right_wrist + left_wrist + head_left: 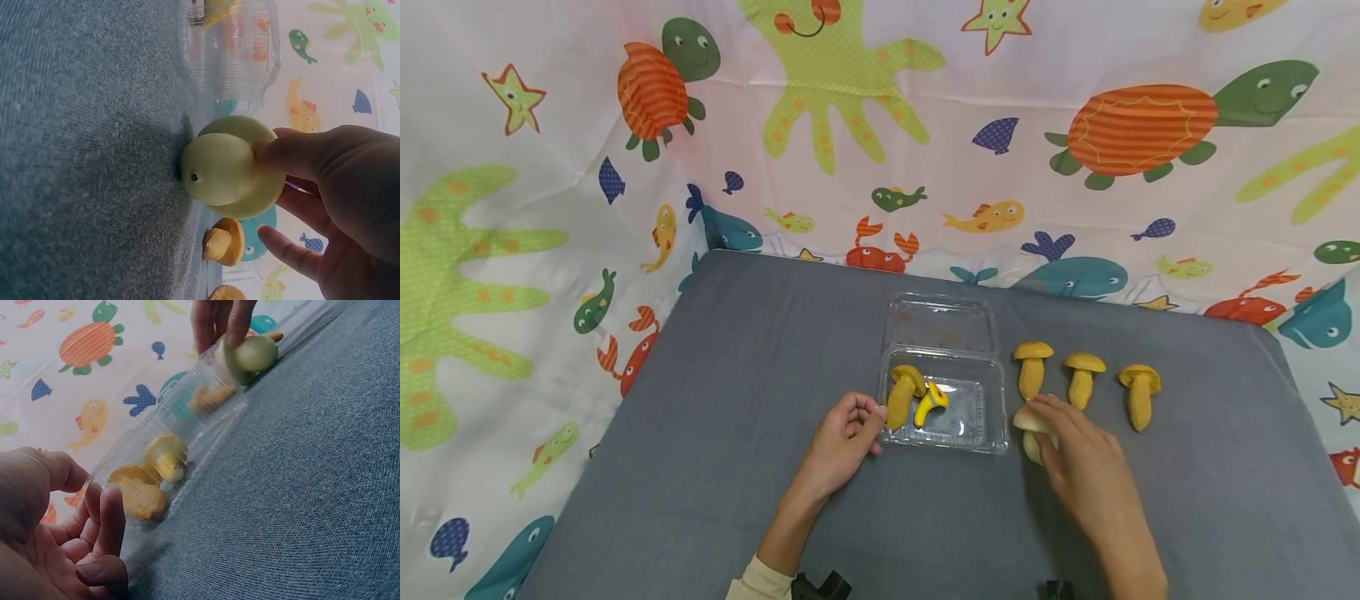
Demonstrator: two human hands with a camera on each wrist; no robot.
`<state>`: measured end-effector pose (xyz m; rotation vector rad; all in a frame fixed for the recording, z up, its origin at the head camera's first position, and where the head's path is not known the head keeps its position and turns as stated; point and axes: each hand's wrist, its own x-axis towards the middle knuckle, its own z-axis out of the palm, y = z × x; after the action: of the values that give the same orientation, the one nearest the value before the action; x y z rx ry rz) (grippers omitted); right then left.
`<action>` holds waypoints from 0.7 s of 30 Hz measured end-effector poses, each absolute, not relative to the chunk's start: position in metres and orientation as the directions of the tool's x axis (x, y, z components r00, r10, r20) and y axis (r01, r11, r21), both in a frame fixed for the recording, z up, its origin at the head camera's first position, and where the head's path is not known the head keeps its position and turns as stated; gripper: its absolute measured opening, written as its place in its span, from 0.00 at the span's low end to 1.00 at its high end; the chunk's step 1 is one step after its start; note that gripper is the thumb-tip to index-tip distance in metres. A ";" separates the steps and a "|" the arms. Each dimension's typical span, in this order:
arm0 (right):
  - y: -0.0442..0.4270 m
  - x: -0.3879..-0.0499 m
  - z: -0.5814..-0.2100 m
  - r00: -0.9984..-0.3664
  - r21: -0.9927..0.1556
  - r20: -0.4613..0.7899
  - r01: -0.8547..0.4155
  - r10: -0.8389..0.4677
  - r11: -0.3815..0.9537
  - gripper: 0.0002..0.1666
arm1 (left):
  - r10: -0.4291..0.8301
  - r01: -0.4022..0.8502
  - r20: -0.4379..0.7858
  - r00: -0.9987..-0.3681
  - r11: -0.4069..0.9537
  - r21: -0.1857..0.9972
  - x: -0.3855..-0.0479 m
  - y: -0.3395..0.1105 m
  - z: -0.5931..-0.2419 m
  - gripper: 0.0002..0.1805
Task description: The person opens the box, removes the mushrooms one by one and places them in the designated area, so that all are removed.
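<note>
A pale green mushroom [1028,419] is pinched by the right hand [1082,467]. Its thumb is pressed on one side and some fingers [306,207] are tucked behind, so the fingers are opened only as wide as the mushroom. One finger is held out away from it. The mushroom is kept low by the gray desk [760,350], just to the right of the clear box [973,417]. It cannot be told if the desk is touched by it.

The near left corner of the box is pinched by the left hand [842,442], with the thumb and first finger almost closed on the thin edge and the other fingers curled in. The clear lid [940,325] is opened away from the hands. A brown mushroom [898,407] is set inside on the left, and a small yellow mushroom [931,404] is laid beside it. Three tan mushrooms [1081,379] are lined up on the desk, to the right of the box. Turtles, fish and crabs are printed on the white curtain [955,125] behind.
</note>
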<state>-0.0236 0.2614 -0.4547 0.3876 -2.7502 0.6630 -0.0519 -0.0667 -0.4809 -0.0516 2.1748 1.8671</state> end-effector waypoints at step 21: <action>0.257 -0.024 -0.438 -0.941 -0.449 0.303 -0.279 -0.149 0.849 0.31 | 0.146 -0.195 -0.221 -0.964 0.173 0.965 -0.053 -0.065 -0.481 0.12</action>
<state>-0.0237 0.2570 -0.4380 0.3258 -2.7687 0.7284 -0.0528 -0.0653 -0.4807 -0.0470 2.1879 1.8654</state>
